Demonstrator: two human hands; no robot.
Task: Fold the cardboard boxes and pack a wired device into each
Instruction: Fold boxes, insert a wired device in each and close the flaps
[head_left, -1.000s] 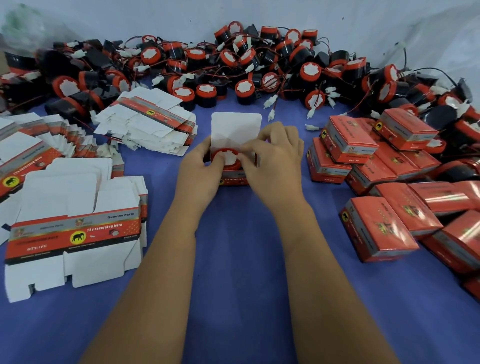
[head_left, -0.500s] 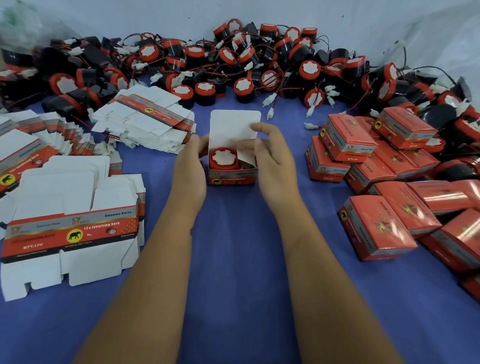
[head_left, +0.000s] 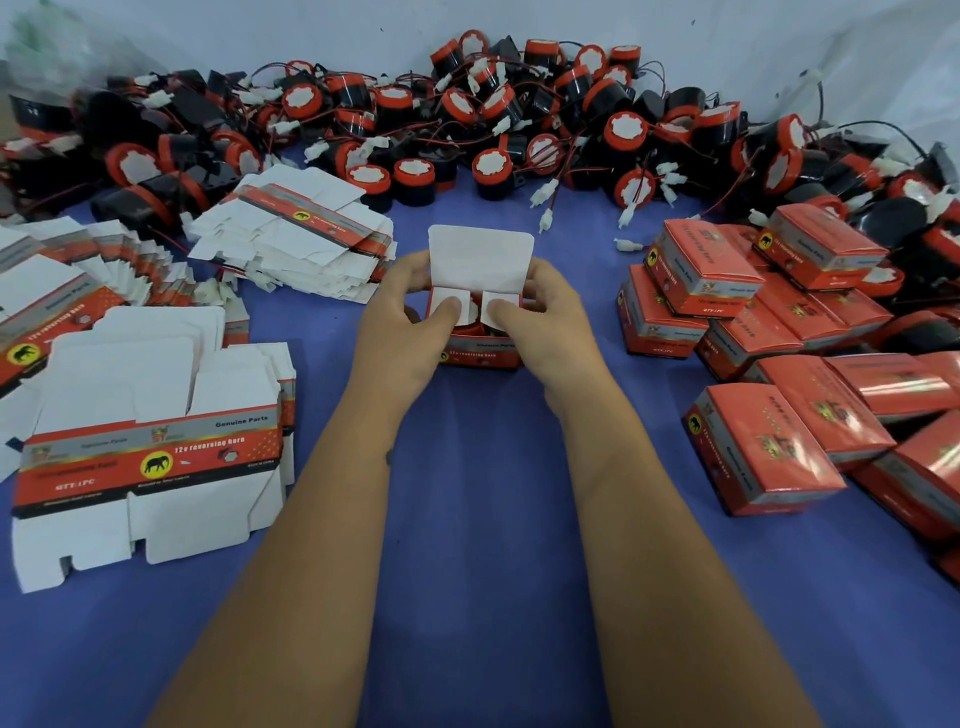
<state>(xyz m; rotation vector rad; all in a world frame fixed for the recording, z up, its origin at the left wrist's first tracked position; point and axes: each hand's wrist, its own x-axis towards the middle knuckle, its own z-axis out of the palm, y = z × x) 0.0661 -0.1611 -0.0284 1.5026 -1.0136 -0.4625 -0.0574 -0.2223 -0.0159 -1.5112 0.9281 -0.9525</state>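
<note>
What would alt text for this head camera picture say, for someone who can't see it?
Two hands, left hand and right hand, press the side flaps of a small red box down, its lid flap upright. Flat box blanks lie left, closed boxes right, wired horns behind.

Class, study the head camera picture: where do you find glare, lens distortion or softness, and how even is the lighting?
Head view: glare streaks the glossy packed boxes at the right; wide-angle bending stretches the forearms and curves the flat cartons toward the edges; light is soft and even, with faint shadows under the hands; the horn pile looks slightly soft.
</note>
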